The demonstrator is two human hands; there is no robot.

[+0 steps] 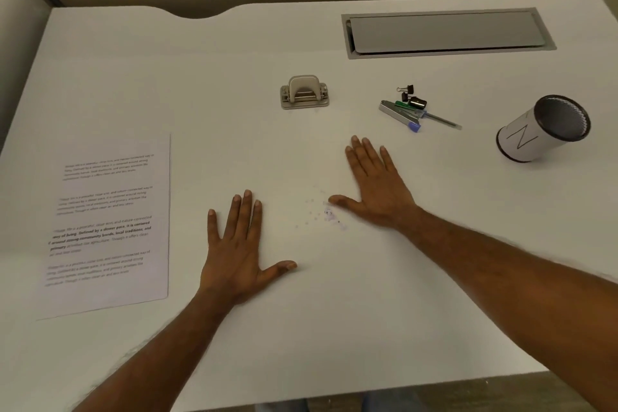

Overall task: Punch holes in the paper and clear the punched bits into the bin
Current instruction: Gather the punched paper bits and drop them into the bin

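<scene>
Left hand [238, 257]: flat on the worktop [334, 311], grip spread.
Right hand [378, 187]: flat, grip spread.
Punched bits [322, 214]: between hands.
Paper [110, 227]: far left.
Hole punch [304, 92]: behind.
Bin [541, 129]: right, tipped.

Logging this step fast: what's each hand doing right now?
Left hand: open, flat on the desk, holding nothing.
Right hand: open, flat, holding nothing.
</scene>
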